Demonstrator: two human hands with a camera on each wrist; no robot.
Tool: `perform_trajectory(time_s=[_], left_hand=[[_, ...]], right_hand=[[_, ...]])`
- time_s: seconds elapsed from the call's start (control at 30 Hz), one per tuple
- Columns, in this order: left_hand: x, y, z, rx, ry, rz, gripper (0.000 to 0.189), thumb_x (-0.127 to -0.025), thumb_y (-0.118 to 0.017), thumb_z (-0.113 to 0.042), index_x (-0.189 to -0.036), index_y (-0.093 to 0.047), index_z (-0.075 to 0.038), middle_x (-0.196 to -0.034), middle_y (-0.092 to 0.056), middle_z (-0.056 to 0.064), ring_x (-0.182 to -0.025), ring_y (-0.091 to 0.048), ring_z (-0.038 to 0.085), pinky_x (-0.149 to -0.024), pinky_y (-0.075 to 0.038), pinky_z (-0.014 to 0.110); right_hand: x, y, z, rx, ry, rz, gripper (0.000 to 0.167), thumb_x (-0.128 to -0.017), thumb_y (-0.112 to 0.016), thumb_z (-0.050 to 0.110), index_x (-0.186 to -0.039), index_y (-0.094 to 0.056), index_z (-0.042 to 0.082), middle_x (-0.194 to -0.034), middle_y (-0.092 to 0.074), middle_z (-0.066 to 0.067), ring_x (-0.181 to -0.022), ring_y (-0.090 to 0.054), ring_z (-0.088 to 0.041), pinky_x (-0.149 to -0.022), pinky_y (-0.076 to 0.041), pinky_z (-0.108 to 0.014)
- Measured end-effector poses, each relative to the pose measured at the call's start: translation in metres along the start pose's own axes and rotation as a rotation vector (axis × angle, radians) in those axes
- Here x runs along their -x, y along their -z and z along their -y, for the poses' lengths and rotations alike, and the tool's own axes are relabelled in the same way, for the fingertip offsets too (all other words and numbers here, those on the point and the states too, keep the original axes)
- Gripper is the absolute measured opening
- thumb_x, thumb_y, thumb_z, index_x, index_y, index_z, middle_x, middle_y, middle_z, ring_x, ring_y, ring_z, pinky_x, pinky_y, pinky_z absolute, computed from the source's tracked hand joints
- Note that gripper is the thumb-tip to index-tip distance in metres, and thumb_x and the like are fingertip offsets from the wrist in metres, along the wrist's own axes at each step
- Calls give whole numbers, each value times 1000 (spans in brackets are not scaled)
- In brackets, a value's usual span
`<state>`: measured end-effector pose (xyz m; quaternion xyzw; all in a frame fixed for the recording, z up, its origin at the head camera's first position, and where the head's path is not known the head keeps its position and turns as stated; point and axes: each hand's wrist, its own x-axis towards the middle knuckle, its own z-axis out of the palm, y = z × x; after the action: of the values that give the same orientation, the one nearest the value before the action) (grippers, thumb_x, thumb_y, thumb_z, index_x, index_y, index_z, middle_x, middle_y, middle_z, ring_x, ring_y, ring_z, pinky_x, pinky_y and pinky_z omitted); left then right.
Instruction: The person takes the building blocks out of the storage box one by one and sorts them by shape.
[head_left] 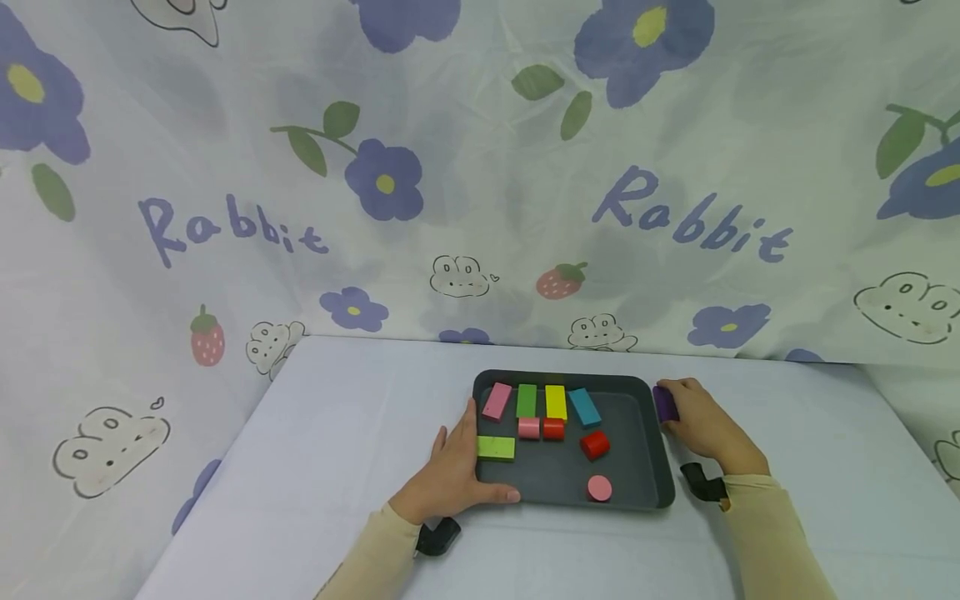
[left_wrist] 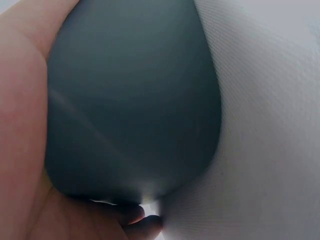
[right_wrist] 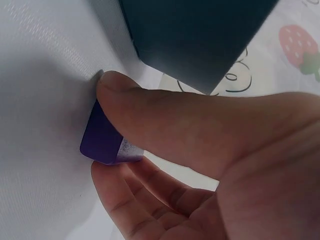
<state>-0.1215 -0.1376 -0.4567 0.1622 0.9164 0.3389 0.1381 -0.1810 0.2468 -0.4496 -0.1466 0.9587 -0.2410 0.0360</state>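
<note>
A dark grey tray (head_left: 555, 492) lies on the white table with several coloured blocks in it. My left hand (head_left: 450, 475) rests against its near-left corner, fingers extended along the left side and thumb along the front edge. In the left wrist view the tray's dark wall (left_wrist: 135, 100) sits beside the palm. Just outside the tray's right side, my right hand (head_left: 701, 421) pinches a purple block (head_left: 665, 404) between thumb and fingers. The right wrist view shows this purple block (right_wrist: 102, 135) at the table surface, partly covered by the thumb.
Along the tray's back are pink (head_left: 497, 401), green (head_left: 527, 401), yellow (head_left: 556, 402) and blue (head_left: 585, 407) blocks. A lime block (head_left: 497, 448) lies at the left. Red cylinders (head_left: 595, 445) and pink ones (head_left: 599, 487) lie farther forward. A printed curtain (head_left: 480, 167) hangs behind the table.
</note>
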Motion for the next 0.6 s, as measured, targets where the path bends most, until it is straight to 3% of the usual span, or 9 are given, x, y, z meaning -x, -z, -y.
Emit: perform_trajectory(time_s=[0.6], left_hand=[[0, -1, 1, -9, -5, -5, 139, -74, -82, -61, -158, 8, 3, -167, -7, 17, -153, -15, 33, -118, 0, 64]], right_hand=[[3, 5, 8, -8, -64, -4, 71, -81, -75, -5, -142, -40, -12, -133, -37, -46, -117, -45, -60, -91, -44, -69]])
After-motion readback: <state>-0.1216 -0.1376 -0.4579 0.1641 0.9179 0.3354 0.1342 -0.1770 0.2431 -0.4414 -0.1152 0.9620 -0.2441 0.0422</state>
